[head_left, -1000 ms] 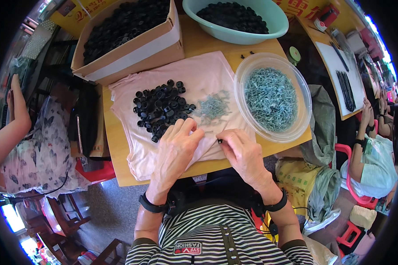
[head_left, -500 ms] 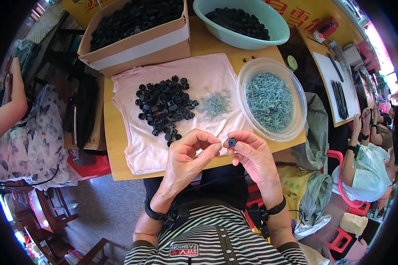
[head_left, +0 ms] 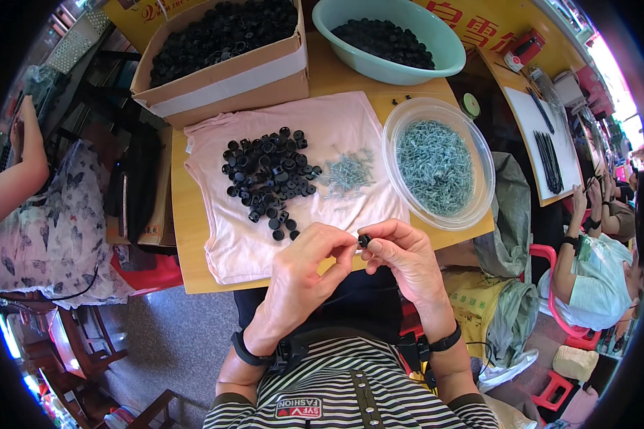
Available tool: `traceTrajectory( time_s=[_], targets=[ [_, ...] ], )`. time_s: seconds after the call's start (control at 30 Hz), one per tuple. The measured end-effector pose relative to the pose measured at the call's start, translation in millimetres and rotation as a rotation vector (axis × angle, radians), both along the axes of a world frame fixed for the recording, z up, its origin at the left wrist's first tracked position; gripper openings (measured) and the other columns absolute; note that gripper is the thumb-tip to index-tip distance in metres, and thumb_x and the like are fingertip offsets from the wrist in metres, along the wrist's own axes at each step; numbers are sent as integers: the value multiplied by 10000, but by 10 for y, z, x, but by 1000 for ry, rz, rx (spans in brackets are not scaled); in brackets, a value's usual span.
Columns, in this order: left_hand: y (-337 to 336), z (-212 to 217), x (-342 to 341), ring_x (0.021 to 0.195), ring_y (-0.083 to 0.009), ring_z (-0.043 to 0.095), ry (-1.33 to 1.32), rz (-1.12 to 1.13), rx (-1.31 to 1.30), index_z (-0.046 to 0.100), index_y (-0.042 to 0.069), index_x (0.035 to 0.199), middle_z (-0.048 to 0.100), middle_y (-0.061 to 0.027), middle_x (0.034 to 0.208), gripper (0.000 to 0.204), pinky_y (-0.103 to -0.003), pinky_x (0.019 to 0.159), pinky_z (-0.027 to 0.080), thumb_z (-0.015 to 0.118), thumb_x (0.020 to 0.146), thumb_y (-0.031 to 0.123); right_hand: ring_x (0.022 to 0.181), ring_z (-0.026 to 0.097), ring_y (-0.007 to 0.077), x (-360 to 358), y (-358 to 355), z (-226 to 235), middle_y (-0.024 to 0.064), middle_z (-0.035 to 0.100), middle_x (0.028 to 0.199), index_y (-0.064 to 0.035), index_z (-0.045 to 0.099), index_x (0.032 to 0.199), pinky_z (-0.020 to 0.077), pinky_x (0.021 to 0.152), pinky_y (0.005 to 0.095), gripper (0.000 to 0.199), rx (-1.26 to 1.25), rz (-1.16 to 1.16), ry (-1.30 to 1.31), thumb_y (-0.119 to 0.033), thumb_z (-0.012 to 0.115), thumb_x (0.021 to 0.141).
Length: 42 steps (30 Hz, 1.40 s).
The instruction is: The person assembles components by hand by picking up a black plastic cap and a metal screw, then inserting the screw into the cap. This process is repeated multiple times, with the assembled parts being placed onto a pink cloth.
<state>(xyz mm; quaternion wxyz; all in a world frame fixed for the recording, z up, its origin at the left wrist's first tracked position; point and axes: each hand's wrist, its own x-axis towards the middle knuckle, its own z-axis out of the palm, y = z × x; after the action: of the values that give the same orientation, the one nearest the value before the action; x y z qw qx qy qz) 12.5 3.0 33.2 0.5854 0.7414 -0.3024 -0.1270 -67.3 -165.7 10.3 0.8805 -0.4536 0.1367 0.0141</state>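
Evidently the small black cap (head_left: 364,240) had come up off the work surface: a second earlier both hands lay flat on the pink cloth (head_left: 243,243), sorting near the loose parts, and half a second earlier they had already lifted clear with the piece between them. At the moment observed, the cap sat pinched between the fingertips of the right hand (head_left: 406,259), with the left hand (head_left: 304,275) closing in from the other side, its thumb and forefinger touching or all but touching the same piece. Both hands were thus grasping, not released. Whether a screw was seated in the cap could not be told; the fingers hid it. My judgement was that one piece was being put together in the hands.

The cap appeared round, black, matt and very small, held just in front of the table's near edge.

Beyond the fingertips lay a heap of like black caps (head_left: 268,179) on the cloth, and just to the right of it a small scatter of silvery screws (head_left: 347,171). Further right stood a clear round tub of screws (head_left: 436,164). At the far side were a cardboard box (head_left: 225,68) and a green basin (head_left: 390,36), both holding black caps.
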Motion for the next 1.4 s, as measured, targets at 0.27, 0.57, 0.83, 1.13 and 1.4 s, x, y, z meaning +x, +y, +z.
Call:
traceTrajectory(
  time_s=[0.27, 0.57, 0.83, 1.13, 1.4],
  targets=[
    [-4, -60, -117, 814, -280, 631, -488, 7, 90, 613, 8, 953, 633, -121, 907, 246, -329, 703, 517, 686, 732, -73, 710, 637, 119, -26, 76, -35, 81, 672, 848, 32, 642, 1023, 546, 612, 247, 193, -162, -41, 60, -70, 672, 861],
    [-55, -165, -183, 825, -215, 661, -123, 43, -92, 647, 1, 999, 668, -124, 928, 201, -280, 705, 523, 674, 808, -52, 752, 641, 118, -156, 69, -85, 81, 670, 902, 29, 628, 1027, 540, 641, 244, 176, -157, -140, -2, -14, 658, 860],
    [-6, -222, -77, 844, -173, 651, 16, -35, -135, 662, 6, 1011, 671, -105, 930, 218, -261, 734, 517, 699, 799, -27, 782, 639, 129, -110, 61, -43, 101, 658, 974, 40, 623, 1046, 537, 679, 245, 190, -262, -93, -31, 7, 648, 860],
    [647, -234, 247, 699, -115, 571, -66, 311, 285, 691, 33, 941, 640, -61, 936, 158, -243, 611, 471, 711, 785, 24, 813, 592, 96, 26, 30, -123, 53, 627, 951, 10, 612, 1071, 533, 685, 239, 210, -241, -135, 3, -29, 648, 869],
    [542, -388, 216, 666, -140, 550, -215, 363, 427, 640, 20, 866, 608, -50, 822, 208, -268, 620, 454, 768, 707, 62, 824, 585, 91, 86, 73, -109, 59, 618, 981, 16, 607, 1080, 545, 677, 243, 216, -241, -113, -10, -13, 644, 869]
  ],
)
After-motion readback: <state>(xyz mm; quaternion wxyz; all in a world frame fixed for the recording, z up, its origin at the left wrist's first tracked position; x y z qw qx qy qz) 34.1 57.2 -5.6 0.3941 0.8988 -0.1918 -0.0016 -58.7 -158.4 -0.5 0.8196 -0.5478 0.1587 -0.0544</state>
